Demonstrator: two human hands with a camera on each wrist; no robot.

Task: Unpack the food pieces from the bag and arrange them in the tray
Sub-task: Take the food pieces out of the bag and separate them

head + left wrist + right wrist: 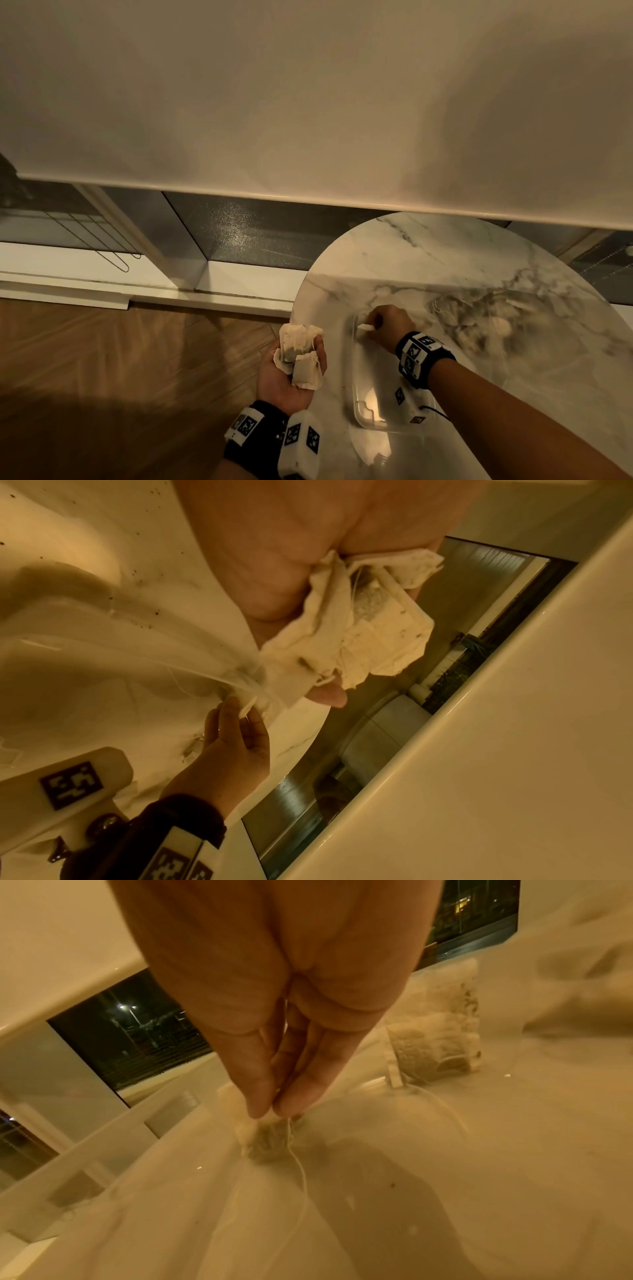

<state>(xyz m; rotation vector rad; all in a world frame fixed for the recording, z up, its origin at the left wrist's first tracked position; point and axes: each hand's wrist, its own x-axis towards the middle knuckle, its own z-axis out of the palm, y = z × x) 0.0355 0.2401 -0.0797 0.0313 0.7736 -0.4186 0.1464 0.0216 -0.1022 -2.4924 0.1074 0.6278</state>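
Note:
My left hand (291, 373) is palm up just off the table's left edge and holds a small bunch of tea bags (301, 349), pale paper pouches with strings; the left wrist view shows them (377, 620) crumpled against my palm. My right hand (376, 325) is over the far left corner of the clear plastic tray (359, 416) and pinches one tea bag (366, 328). In the right wrist view, thumb and forefinger (270, 1110) pinch the top of that tea bag (270, 1142), whose string trails across the tray floor. A clear bag (486, 318) with more tea bags lies right of the tray.
The tray sits on a round marble table (445, 260) near its left rim. Wooden floor (120, 359) lies to the left, below my left hand. A window with a lowered roller blind (308, 102) stands behind the table. A wrist-camera cable (435, 411) crosses the tray's near right corner.

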